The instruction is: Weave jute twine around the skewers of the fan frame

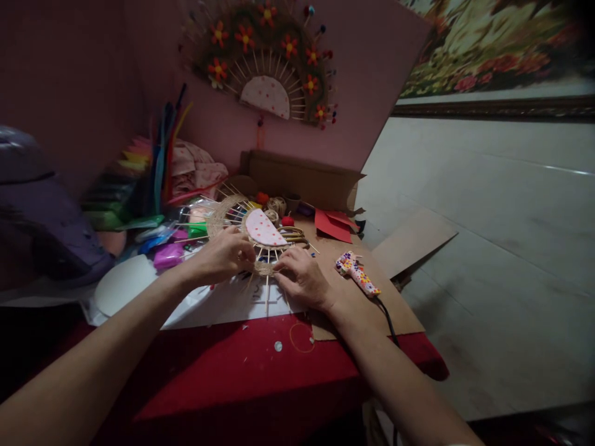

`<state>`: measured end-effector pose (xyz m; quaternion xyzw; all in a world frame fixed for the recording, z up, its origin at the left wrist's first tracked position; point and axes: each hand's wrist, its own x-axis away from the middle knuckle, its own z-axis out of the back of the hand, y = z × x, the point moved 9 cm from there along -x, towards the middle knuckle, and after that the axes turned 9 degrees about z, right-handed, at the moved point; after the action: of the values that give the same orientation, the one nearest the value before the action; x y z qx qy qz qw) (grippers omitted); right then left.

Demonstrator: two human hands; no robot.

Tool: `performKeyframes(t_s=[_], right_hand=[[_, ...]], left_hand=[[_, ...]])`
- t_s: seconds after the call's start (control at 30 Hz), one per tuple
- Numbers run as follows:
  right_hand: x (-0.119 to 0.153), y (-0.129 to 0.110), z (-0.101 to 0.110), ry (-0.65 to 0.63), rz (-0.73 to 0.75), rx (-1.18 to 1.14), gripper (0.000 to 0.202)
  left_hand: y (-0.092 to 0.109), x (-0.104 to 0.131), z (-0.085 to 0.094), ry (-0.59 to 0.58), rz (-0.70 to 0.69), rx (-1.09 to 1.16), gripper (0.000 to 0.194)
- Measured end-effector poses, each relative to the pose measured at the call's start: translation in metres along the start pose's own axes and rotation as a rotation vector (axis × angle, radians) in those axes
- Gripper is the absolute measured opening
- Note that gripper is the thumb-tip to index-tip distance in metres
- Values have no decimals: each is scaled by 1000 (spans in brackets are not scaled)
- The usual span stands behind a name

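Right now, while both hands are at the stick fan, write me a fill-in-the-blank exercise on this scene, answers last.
1. The left hand and right hand are at the stick fan; the ____ one is nearer the patterned glue gun.
2. The fan's half-round patch is patterned with small ____.
3. The tablecloth is coloured ____.
4. The hanging decoration bears orange ____.

Missing words: right; dots; red; flowers.

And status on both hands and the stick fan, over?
Left hand, right hand at twine band. Stick fan: sticks radiating from dotted half-circle. Patterned corded tool off right, not in the way.
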<state>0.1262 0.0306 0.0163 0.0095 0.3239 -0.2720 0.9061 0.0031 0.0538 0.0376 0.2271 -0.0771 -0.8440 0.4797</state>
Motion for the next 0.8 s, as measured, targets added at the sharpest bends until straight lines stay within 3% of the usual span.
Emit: performKeyframes(t_s=[0.13, 0.43, 0.8], right_hand=[[-1, -1, -2, -10, 5, 46, 8], [-2, -7, -9, -95, 22, 149, 11], [-5, -11, -12, -129, 52, 236, 11]], left_hand=[[0, 0, -9, -44, -2, -65, 9], [23, 4, -21, 1, -114, -113, 12], [34, 6, -30, -1, -133, -285, 14]])
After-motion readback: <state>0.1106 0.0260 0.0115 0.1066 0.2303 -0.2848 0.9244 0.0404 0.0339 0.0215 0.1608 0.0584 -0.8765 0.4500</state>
